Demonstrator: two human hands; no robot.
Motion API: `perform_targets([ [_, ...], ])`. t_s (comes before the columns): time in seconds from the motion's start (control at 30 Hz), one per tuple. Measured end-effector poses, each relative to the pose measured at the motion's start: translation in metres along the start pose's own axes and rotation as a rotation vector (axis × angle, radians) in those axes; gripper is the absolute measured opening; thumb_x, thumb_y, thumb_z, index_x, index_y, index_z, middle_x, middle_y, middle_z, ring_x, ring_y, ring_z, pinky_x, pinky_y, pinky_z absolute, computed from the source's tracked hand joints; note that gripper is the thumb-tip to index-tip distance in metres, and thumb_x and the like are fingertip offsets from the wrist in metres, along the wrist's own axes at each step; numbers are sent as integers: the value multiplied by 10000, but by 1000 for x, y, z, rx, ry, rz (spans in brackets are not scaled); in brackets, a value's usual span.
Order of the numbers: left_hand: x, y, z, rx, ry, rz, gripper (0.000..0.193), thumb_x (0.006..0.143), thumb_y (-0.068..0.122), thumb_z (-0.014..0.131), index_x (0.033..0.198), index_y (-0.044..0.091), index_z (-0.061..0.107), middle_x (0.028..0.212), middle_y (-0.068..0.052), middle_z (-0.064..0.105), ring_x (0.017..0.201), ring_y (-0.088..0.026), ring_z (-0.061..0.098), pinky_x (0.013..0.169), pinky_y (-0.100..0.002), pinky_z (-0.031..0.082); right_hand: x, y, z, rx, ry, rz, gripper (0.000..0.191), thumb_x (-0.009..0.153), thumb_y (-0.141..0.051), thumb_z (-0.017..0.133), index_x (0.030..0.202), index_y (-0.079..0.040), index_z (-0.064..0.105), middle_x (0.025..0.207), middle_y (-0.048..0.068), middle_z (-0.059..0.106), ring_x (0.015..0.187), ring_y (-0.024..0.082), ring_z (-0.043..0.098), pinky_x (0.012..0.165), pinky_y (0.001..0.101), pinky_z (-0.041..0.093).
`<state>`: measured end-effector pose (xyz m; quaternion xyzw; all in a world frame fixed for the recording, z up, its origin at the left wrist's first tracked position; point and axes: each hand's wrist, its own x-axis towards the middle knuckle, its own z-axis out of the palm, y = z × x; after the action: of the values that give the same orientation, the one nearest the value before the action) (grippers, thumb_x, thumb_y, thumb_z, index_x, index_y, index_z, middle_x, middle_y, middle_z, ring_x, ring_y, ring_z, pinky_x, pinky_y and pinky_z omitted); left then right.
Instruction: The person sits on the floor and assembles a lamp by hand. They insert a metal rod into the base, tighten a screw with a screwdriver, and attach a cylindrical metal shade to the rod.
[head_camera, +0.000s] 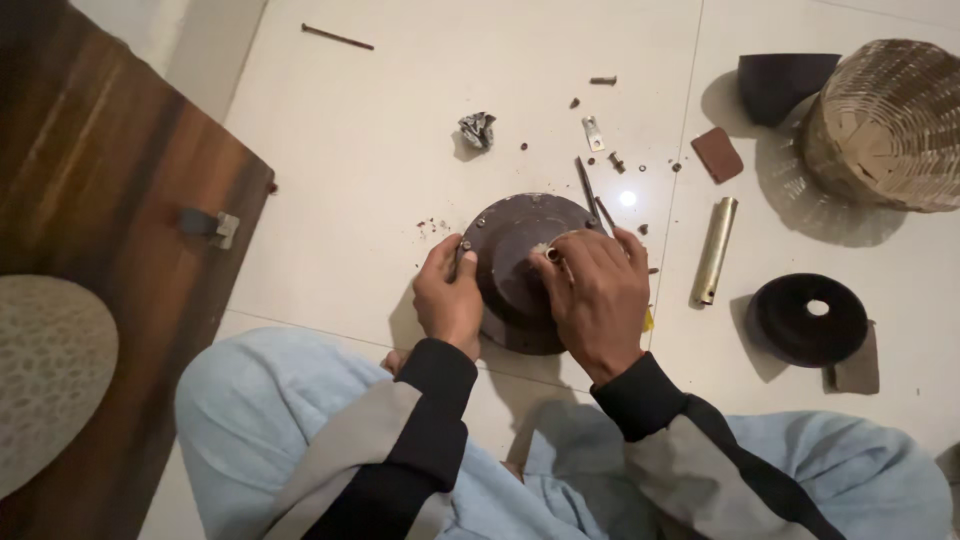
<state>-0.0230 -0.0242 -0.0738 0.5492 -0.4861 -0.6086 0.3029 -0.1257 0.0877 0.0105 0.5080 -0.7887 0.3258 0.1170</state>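
Round dark-brown domed metal housing (520, 262) on the pale tiled floor (350, 200), between both hands. Right hand (598, 295) lies over its top, fingertips pinching a small pale part (546, 250). Left hand (449, 295) clasps the rim, thumb pressing a small bolt (463, 246).

Both forearms, in dark sleeves, reach up from the lower middle of the frame toward its centre. The left hand (449, 296) is curled, thumb and fingers pinched together at its top. Just right of it, the right hand (596, 290) lies knuckles-up, its fingertips (553, 256) bent inward toward the left.
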Motion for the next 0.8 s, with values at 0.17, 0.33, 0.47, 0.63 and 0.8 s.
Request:
perform_targets([
  [0.17,-1,4,-1,47,-12,-23,363,959,107,627,1314,35,648,1301,-125,724,1204,-208,696,1004,-312,514,4,3,-2,-40,-50,6,169,902,-200,802,922,-73,692,901,62,719,915,264,683,1082,511,397],
  [0.33,-6,14,1,87,-10,-7,356,959,116,599,1309,78,653,1292,-94,725,1195,-227,696,988,-332,520,1,7,-2,85,-80,47,192,906,-211,810,944,-67,689,884,85,708,878,296,670,994,465,466],
  [0.47,-12,23,3,248,16,-14,366,956,160,606,1318,133,650,1325,-87,689,1222,-262,651,999,-371,497,-10,21,0,216,-42,14,156,947,-160,728,1045,-50,676,1049,137,721,999,328,673,899,409,519],
  [0.63,-14,30,2,214,-18,-68,384,956,194,585,1336,155,625,1349,-73,675,1243,-258,640,1012,-380,491,-12,67,14,384,38,313,179,1055,-143,617,1185,-25,653,1100,127,708,1015,232,698,872,331,539],
  [0.8,-14,28,4,218,-9,-34,385,954,187,589,1335,146,631,1330,-83,690,1228,-267,654,1007,-382,493,-3,142,-2,87,61,457,288,1061,-165,654,1266,28,599,1237,195,664,1137,331,663,969,431,514],
])
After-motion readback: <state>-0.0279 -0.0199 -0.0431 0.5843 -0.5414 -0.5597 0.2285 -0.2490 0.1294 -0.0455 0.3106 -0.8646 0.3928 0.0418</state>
